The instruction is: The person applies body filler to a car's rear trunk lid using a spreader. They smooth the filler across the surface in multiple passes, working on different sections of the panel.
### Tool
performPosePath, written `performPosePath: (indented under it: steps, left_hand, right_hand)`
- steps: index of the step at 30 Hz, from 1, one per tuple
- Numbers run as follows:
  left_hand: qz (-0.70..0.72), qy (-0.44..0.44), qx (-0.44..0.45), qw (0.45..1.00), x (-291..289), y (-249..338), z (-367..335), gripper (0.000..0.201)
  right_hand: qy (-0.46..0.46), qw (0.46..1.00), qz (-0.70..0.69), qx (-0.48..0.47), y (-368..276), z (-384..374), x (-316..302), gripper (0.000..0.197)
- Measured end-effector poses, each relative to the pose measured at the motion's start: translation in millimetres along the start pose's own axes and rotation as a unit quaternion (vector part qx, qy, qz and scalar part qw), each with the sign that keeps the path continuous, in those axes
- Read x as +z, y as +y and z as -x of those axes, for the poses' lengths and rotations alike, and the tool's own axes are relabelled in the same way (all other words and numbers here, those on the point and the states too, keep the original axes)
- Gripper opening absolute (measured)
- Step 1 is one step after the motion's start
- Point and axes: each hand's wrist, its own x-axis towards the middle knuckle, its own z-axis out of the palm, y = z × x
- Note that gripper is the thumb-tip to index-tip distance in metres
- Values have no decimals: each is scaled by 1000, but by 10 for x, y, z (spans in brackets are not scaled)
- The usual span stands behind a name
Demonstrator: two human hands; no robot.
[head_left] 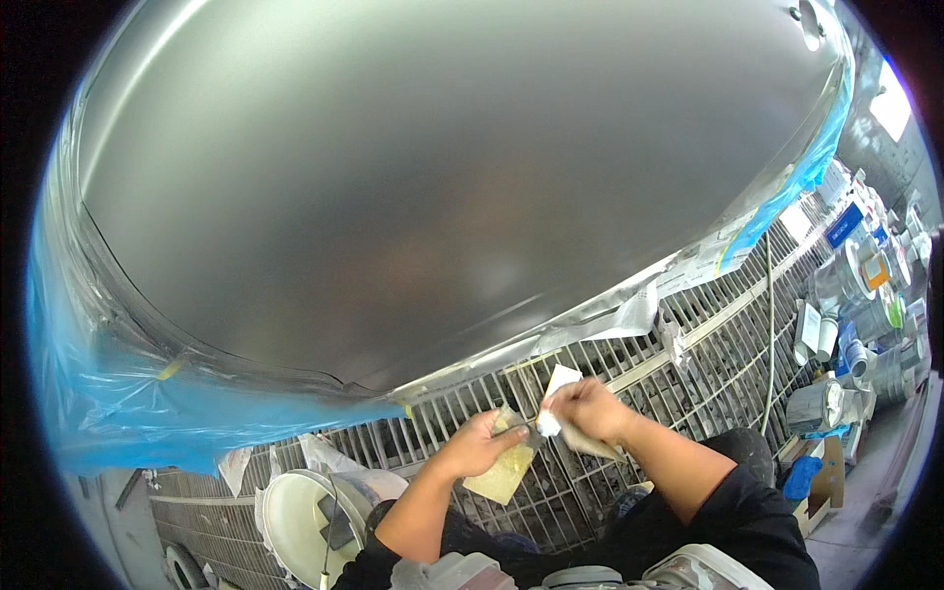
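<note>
My left hand (475, 444) is closed on a yellowish speckled sheet (499, 475) that looks like sandpaper. A darker grey flap (513, 423) shows at the sheet's upper edge. Close by on the right, my right hand (590, 408) is closed and smeared by motion. It grips a white piece like folded paper or cloth (558, 385), and a tan flat piece (590, 444) hangs under its fingers. Both hands are held low, over the floor grating and below a large grey car body panel (442, 177). Neither hand touches the panel.
Blue masking film (197, 418) and masking paper (703, 261) edge the panel. A white bucket (295, 506) stands at lower left with a dark grey block (337, 521) inside. Metal grating (718, 344) covers the floor. Several paint cans and cups (836, 280) crowd the right side.
</note>
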Motion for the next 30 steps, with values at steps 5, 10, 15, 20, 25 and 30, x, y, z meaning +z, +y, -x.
performPosePath:
  steps: [5,10,15,20,25,30]
  left_hand:
    - [4,131,-36,991,186,-105,-154,41]
    - [33,78,19,996,154,-202,-208,43]
    - [-57,-3,25,998,198,-215,-177,44]
    - [-89,26,9,996,123,-159,-224,38]
    - [25,11,-64,998,172,-97,-283,35]
    - [30,-33,-48,998,538,-301,-492,41]
  right_hand:
    - [-1,904,404,-138,-202,246,117,53]
    - [-10,842,532,-91,-129,297,293,97]
    - [-117,933,339,36,-99,174,99,52]
    - [-14,973,205,103,-41,130,-34,37]
    - [135,988,-24,70,53,126,-342,31]
    - [213,971,-82,65,89,160,-627,34]
